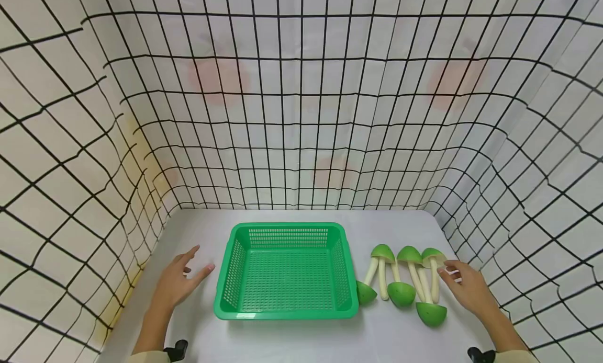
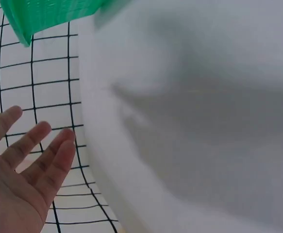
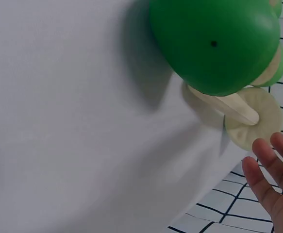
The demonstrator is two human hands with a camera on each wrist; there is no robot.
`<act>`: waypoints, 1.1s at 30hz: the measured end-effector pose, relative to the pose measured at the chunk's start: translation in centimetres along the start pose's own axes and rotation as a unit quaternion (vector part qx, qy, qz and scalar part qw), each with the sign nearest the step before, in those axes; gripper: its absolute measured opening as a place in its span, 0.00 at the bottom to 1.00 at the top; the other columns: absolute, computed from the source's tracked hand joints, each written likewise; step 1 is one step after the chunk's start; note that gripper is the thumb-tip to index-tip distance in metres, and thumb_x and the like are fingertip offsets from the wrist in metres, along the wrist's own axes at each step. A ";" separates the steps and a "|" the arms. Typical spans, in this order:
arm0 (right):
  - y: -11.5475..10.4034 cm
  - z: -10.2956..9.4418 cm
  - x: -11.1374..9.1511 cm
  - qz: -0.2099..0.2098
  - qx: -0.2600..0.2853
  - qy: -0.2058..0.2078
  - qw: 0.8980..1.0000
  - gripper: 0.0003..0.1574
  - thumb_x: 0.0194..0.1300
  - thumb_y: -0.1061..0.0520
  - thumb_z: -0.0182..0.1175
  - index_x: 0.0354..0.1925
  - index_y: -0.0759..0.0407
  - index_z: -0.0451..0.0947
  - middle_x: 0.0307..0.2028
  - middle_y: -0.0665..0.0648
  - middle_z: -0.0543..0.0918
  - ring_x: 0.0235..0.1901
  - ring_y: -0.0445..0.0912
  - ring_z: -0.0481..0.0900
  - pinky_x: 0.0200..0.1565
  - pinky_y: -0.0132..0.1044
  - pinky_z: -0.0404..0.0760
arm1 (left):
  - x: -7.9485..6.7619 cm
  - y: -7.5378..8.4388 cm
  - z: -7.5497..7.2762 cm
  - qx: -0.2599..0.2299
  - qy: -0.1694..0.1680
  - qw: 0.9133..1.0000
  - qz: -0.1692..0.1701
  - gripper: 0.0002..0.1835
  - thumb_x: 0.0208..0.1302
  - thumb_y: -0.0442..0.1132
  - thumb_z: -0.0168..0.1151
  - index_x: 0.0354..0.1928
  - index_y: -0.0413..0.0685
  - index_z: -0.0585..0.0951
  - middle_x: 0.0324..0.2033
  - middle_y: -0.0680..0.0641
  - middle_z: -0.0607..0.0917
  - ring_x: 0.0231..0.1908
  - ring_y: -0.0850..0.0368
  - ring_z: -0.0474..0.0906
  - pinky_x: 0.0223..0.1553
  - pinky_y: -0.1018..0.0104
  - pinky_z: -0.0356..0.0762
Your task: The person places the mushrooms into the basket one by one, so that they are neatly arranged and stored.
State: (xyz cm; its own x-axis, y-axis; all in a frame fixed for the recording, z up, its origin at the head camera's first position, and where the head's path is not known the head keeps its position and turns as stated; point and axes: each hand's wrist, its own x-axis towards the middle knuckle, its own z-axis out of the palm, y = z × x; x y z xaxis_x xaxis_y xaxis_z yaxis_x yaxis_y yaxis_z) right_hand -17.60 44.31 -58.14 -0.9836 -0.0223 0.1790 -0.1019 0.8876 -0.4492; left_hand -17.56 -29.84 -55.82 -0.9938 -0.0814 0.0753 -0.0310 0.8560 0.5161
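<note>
A green plastic basket (image 1: 286, 315) stands on the white table, with nothing inside it. Left of it, my left hand (image 1: 176, 282) hovers with fingers spread; the left wrist view shows the same hand (image 2: 27, 172) holding nothing. To the basket's right lie several toy mushrooms with green caps and pale stems. My right hand (image 1: 466, 287) is beside the rightmost mushroom (image 1: 433, 258), its fingers near that cap; whether they touch it cannot be told. In the right wrist view a big green cap (image 3: 216, 43) fills the top, and the right hand (image 3: 277, 179) has extended fingers.
Black wire grid panels (image 1: 301, 122) backed with white cloth enclose the table at the back, left and right. The white tabletop (image 1: 292, 344) runs along the front of the basket. One mushroom cap (image 1: 365, 293) lies against the basket's right side.
</note>
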 end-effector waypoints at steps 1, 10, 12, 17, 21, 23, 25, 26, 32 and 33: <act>0.3 0.3 0.0 0.002 0.001 0.005 1.000 0.32 0.77 0.45 0.57 0.60 0.73 0.73 0.47 0.72 0.84 0.40 0.62 0.85 0.37 0.49 0.84 | 0.0 0.1 0.3 -0.010 -0.001 1.000 0.000 0.47 0.66 0.71 0.59 0.78 0.51 0.65 0.66 0.31 0.75 0.51 0.37 0.82 0.39 0.45 0.83; 1.4 2.9 -0.5 0.033 0.010 0.001 0.999 0.31 0.77 0.44 0.57 0.58 0.71 0.73 0.45 0.67 0.85 0.40 0.56 0.84 0.36 0.40 0.80 | -0.4 0.3 3.3 -0.083 -0.029 0.996 -0.001 0.42 0.69 0.66 0.61 0.78 0.55 0.66 0.60 0.38 0.81 0.41 0.50 0.84 0.35 0.59 0.80; 1.2 3.1 -0.6 0.040 0.013 -0.002 0.999 0.31 0.77 0.44 0.57 0.57 0.71 0.74 0.44 0.67 0.85 0.40 0.56 0.84 0.36 0.40 0.80 | -0.4 0.5 3.9 -0.098 -0.034 0.995 -0.001 0.41 0.69 0.66 0.61 0.77 0.54 0.66 0.59 0.38 0.81 0.39 0.51 0.84 0.34 0.61 0.79; 0.8 3.3 -0.6 0.068 0.028 -0.014 0.997 0.31 0.77 0.43 0.57 0.56 0.72 0.75 0.45 0.68 0.85 0.41 0.57 0.84 0.36 0.40 0.80 | -0.5 1.4 5.0 -0.143 -0.034 0.989 -0.011 0.40 0.70 0.63 0.62 0.78 0.55 0.66 0.54 0.40 0.83 0.35 0.56 0.83 0.32 0.64 0.77; 0.9 3.6 -0.6 0.091 0.030 -0.011 0.995 0.34 0.77 0.42 0.56 0.58 0.73 0.73 0.47 0.72 0.83 0.42 0.62 0.86 0.38 0.46 0.83 | -0.8 2.1 5.5 -0.187 -0.025 0.982 -0.021 0.41 0.70 0.60 0.64 0.80 0.61 0.62 0.52 0.41 0.82 0.33 0.57 0.83 0.29 0.66 0.78; 1.0 3.8 -0.6 0.100 0.029 0.002 0.995 0.34 0.76 0.44 0.58 0.58 0.74 0.73 0.46 0.72 0.83 0.42 0.63 0.86 0.38 0.48 0.84 | -0.9 2.4 5.8 -0.203 -0.020 0.979 -0.019 0.41 0.70 0.58 0.65 0.80 0.64 0.60 0.51 0.41 0.82 0.31 0.58 0.82 0.28 0.67 0.78; 1.1 3.9 -0.6 0.112 0.033 0.013 0.993 0.32 0.74 0.46 0.60 0.57 0.74 0.73 0.44 0.72 0.84 0.41 0.63 0.86 0.37 0.46 0.83 | -1.0 2.6 5.9 -0.213 -0.016 0.977 -0.014 0.41 0.70 0.56 0.66 0.80 0.65 0.61 0.51 0.40 0.81 0.29 0.58 0.82 0.28 0.67 0.78; 1.2 4.0 -0.6 0.119 0.036 0.011 0.992 0.32 0.73 0.47 0.61 0.57 0.74 0.73 0.44 0.71 0.84 0.41 0.62 0.86 0.37 0.44 0.82 | -1.0 2.8 6.0 -0.216 -0.014 0.976 -0.010 0.40 0.69 0.56 0.67 0.79 0.65 0.62 0.51 0.40 0.81 0.28 0.59 0.81 0.27 0.67 0.78; 1.3 4.4 -0.2 0.156 0.056 -0.031 0.986 0.34 0.71 0.48 0.62 0.60 0.75 0.72 0.44 0.68 0.83 0.40 0.53 0.82 0.34 0.33 0.76 | -0.9 3.3 6.3 -0.234 -0.001 0.972 -0.003 0.37 0.68 0.53 0.70 0.76 0.63 0.68 0.50 0.39 0.81 0.24 0.58 0.80 0.25 0.67 0.79; 1.4 4.4 -0.1 0.157 0.057 -0.039 0.985 0.34 0.71 0.48 0.61 0.60 0.76 0.72 0.44 0.67 0.83 0.40 0.52 0.81 0.34 0.34 0.75 | -0.9 3.3 6.4 -0.236 0.000 0.972 -0.004 0.37 0.67 0.52 0.70 0.76 0.62 0.68 0.50 0.39 0.81 0.24 0.58 0.80 0.25 0.67 0.79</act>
State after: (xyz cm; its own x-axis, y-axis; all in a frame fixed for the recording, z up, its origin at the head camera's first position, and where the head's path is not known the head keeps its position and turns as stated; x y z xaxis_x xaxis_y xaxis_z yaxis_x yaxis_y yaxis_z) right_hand -18.28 43.48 -62.67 -0.9772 0.2065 -0.0502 0.1980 0.7986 -0.5684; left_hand -17.43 -23.68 -59.60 -0.9937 -0.0879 0.0700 0.0134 0.5266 0.8500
